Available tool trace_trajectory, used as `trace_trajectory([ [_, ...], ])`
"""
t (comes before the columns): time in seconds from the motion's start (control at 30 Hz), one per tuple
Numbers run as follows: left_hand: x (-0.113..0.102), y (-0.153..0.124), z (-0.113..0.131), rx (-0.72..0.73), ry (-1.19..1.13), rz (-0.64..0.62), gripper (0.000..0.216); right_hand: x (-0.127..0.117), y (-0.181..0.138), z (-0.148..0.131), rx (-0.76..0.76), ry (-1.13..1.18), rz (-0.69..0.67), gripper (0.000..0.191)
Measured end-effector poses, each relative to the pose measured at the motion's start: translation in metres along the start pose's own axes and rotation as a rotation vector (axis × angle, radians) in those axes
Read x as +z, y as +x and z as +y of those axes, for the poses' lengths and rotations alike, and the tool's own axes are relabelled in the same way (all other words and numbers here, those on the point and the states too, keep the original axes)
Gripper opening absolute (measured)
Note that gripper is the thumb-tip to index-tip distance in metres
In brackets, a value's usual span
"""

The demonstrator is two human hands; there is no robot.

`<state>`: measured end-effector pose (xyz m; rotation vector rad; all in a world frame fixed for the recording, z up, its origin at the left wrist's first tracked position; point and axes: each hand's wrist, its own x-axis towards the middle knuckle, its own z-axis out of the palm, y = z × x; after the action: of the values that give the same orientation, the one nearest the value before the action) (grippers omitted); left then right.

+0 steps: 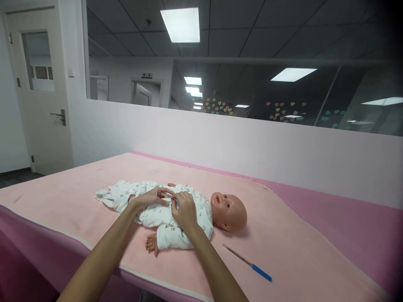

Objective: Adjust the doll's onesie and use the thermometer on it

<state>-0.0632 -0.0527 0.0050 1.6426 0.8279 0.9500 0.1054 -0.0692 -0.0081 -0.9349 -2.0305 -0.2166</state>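
Observation:
A baby doll (228, 209) lies on its back on a pink mat (283, 243), head to the right, dressed in a white patterned romper (151, 214). My left hand (154, 197) pinches the romper's front at the doll's belly, fingers closed on the cloth. My right hand (184, 209) rests on the doll's chest beside it, fingers curled onto the same front seam. The two hands nearly touch. The doll's bare hand (151, 243) sticks out of a sleeve toward me.
A thin stick with a blue end (248, 263) lies on the mat to the right of the doll. The mat covers a darker pink table (346, 209) against a white wall with windows. A closed door (40, 96) stands at the left.

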Motion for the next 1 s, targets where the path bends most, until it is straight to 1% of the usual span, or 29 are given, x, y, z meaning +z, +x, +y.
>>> trace_trajectory([
  [0.33, 0.001, 0.001, -0.001, -0.007, 0.009, 0.015, 0.046, -0.001, 0.001, -0.001, 0.025, 0.016, 0.001, 0.014],
  [0.47, 0.000, -0.002, 0.003, 0.024, -0.027, -0.042, 0.044, -0.003, 0.001, -0.002, 0.023, 0.043, 0.018, 0.012],
  [0.57, -0.001, -0.004, 0.007, 0.027, -0.076, -0.096, 0.043, -0.006, 0.001, -0.004, -0.017, 0.083, 0.005, 0.011],
  [0.77, 0.002, -0.004, 0.008, -0.013, -0.036, -0.049, 0.042, -0.009, 0.001, -0.007, -0.060, 0.094, -0.044, 0.018],
  [0.87, 0.003, -0.003, 0.007, 0.002, -0.028, -0.051, 0.040, -0.008, 0.001, -0.006, -0.063, 0.074, -0.056, 0.024],
  [1.0, 0.002, -0.002, 0.005, 0.028, -0.042, -0.057, 0.034, -0.005, 0.001, -0.004, -0.068, 0.047, -0.073, 0.025],
])
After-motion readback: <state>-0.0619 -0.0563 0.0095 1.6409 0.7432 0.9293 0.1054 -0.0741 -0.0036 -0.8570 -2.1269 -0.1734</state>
